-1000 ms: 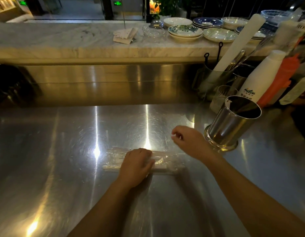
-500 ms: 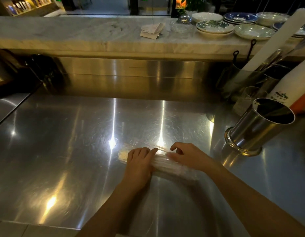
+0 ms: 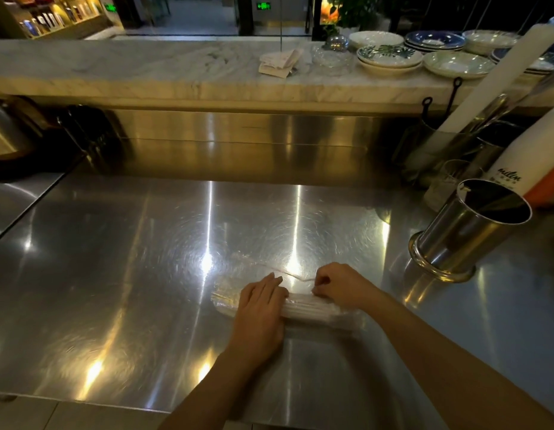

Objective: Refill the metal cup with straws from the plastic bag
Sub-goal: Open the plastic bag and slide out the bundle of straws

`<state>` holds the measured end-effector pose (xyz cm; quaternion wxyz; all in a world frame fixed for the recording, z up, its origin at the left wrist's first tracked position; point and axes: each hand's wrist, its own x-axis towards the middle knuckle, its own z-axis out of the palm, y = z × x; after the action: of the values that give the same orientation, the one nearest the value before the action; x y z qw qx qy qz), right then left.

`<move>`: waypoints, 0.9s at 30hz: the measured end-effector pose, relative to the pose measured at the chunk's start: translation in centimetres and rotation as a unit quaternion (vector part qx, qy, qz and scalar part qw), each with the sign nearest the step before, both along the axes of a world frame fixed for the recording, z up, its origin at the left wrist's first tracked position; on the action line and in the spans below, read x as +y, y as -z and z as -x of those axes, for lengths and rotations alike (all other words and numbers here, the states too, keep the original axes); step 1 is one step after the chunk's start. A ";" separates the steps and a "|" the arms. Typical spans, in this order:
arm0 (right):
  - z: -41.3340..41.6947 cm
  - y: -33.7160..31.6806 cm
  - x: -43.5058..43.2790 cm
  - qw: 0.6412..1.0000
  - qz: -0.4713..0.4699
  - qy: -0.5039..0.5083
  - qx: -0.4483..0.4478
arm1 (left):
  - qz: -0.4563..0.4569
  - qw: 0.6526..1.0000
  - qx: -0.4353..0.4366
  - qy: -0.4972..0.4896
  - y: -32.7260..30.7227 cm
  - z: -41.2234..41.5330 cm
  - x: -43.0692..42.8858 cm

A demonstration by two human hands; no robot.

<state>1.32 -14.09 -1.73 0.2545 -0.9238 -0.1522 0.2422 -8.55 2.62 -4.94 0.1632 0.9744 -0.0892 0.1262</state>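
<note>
Both hands on plastic bag point(image 3: 312, 310) of straws mid-bench: left hand point(image 3: 261, 308) pressing flat, right hand point(image 3: 340, 285) grip pinched on bag; metal cup point(image 3: 465, 234) at right edge.

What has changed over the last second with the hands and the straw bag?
The right hand came back from near the metal cup to the plastic bag and now pinches its film. The left hand stays pressed flat on the bag. The bag still lies on the steel counter; the cup stands where it was.
</note>
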 end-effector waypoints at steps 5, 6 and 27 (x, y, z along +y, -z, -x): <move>0.2 -0.7 -0.4 0.999 -0.034 0.038 -0.008 | 0.011 1.000 0.014 0.006 -0.4 0.3 -0.6; 0.1 -0.8 -0.5 0.998 -0.042 0.048 -0.009 | 0.021 1.000 0.011 0.010 -0.5 0.3 -0.6; -1.2 0.1 -1.8 1.000 0.013 0.010 0.000 | -0.045 0.998 0.007 0.038 -0.3 0.5 -2.0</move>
<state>2.53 -15.86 -1.81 0.2447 -0.9285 -0.1395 0.2420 -9.00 0.63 -4.63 0.1242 0.9776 -0.1308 0.1086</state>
